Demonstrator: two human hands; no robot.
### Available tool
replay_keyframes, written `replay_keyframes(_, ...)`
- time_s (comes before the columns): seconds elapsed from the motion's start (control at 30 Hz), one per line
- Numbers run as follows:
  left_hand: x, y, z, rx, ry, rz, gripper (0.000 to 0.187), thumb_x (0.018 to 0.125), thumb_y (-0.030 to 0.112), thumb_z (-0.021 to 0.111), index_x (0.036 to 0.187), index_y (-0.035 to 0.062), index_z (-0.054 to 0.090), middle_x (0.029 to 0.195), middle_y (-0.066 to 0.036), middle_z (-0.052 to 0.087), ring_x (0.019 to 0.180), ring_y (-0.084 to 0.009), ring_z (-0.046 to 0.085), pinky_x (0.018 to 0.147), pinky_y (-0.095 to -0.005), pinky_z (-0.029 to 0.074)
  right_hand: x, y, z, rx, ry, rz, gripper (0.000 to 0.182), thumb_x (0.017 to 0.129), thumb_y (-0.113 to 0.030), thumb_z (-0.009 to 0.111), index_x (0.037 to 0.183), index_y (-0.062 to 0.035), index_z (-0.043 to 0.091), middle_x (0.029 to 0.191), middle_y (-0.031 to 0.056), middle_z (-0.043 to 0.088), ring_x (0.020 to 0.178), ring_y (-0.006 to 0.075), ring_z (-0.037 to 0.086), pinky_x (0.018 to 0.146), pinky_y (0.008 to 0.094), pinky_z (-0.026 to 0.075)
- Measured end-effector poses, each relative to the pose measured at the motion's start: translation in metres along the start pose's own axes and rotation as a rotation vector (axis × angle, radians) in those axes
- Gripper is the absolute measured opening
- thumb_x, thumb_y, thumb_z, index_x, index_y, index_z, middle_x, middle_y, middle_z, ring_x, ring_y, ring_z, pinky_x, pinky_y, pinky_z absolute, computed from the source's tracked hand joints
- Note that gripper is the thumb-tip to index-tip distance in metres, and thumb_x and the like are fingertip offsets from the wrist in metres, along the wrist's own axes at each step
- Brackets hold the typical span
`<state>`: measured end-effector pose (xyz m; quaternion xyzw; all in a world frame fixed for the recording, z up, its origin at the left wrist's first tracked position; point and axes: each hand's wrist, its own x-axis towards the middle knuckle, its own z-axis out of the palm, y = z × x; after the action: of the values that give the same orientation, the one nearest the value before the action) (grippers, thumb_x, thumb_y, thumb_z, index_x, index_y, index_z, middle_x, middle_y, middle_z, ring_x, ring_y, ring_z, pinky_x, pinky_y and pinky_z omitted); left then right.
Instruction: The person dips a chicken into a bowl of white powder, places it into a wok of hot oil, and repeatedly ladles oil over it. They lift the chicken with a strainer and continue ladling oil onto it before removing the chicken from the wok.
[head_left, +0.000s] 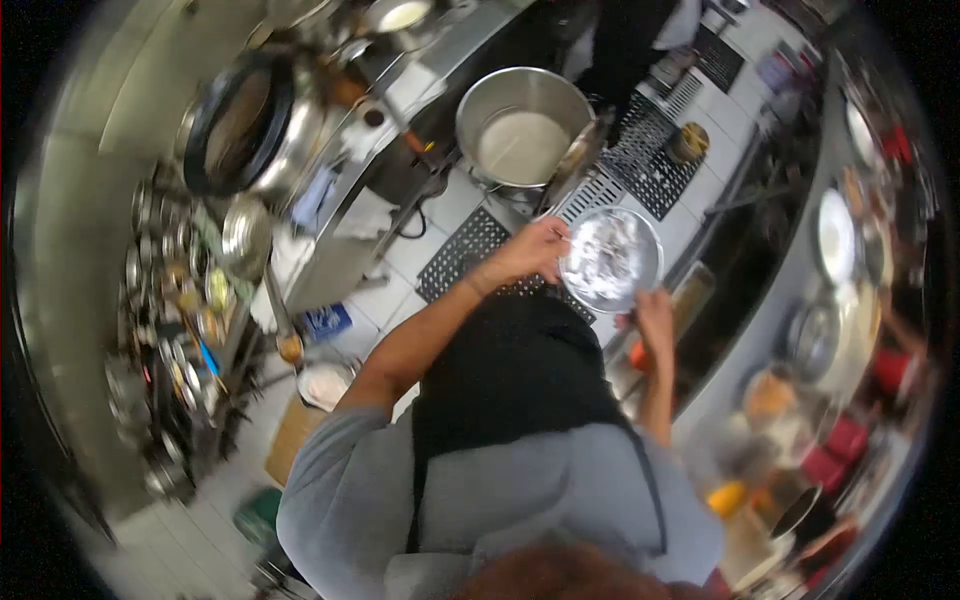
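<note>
A round metal bowl (598, 299) is held in front of my dark apron, with whitish, patchy contents inside. My left hand (543, 250) grips its left rim with bent fingers. On the lower right side of the rim, my right hand (654, 318) is closed, slightly blurred. Just beyond the bowl stands a large, deep metal pot (474, 122) with pale, cream-coloured contents (523, 148) at the bottom.
Black perforated mats (462, 255) lie on the white tiled floor. At left are a wide vessel with a black rim (200, 172) and shelves of metalware. White plates (836, 237) line the right counter. A person in dark clothing (622, 45) stands beyond the pot.
</note>
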<state>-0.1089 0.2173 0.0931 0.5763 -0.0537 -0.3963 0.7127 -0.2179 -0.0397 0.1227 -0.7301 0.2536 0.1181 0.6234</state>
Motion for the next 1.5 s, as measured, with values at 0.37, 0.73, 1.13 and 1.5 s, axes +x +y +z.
replay_keyframes(0.37, -0.274, -0.073, -0.06, -0.383, 1.187, 0.238, 0.025, 0.085, 0.002, 0.057, 0.11, 0.0005, 0.051, 0.091, -0.013, 0.065, 0.065, -0.0177, 0.065, 0.045, -0.0259, 0.051, 0.059, -0.091, 0.278, -0.492, -1.397, -0.157, 0.05, 0.099, -0.033, 0.051, 0.134, 0.0016, 0.045, 0.092, 0.0147, 0.066, 0.069, 0.0197, 0.065, 0.063, 0.032, 0.057)
replay_keyframes(0.73, -0.458, -0.09, -0.041, -0.673, 1.932, 0.403, 0.01, 0.086, -0.001, 0.051, 0.093, 0.0052, 0.049, 0.072, -0.009, 0.061, 0.046, -0.0177, 0.061, 0.038, -0.0247, 0.05, 0.315, 0.09, 0.368, -1.597, -0.519, -1.024, 0.032, 0.088, -0.021, 0.054, 0.108, 0.0031, 0.062, 0.113, 0.0208, 0.06, 0.1, 0.0418, 0.058, 0.089, 0.0477, 0.05)
replay_keyframes(1.13, -0.518, -0.034, -0.166, -0.704, 1.809, 0.604, 0.026, 0.083, -0.002, 0.049, 0.109, 0.0031, 0.053, 0.094, -0.009, 0.064, 0.061, -0.0171, 0.064, 0.047, -0.0257, 0.052, 0.259, 0.059, 0.326, -1.541, -0.58, -1.092, 0.008, 0.08, -0.014, 0.064, 0.085, -0.0081, 0.065, 0.079, 0.0138, 0.065, 0.067, 0.0307, 0.065, 0.061, 0.0408, 0.052)
replay_keyframes(1.5, -0.451, 0.011, -0.299, -0.689, 1.443, 0.717, 0.009, 0.086, 0.0, 0.053, 0.094, 0.0005, 0.048, 0.092, -0.022, 0.065, 0.066, -0.0302, 0.07, 0.053, -0.036, 0.061, 0.002, -0.24, 0.372, 0.076, -0.853, -0.188, 0.044, 0.084, -0.009, 0.065, 0.124, 0.0, 0.048, 0.093, 0.0203, 0.067, 0.066, 0.02, 0.066, 0.054, 0.031, 0.058)
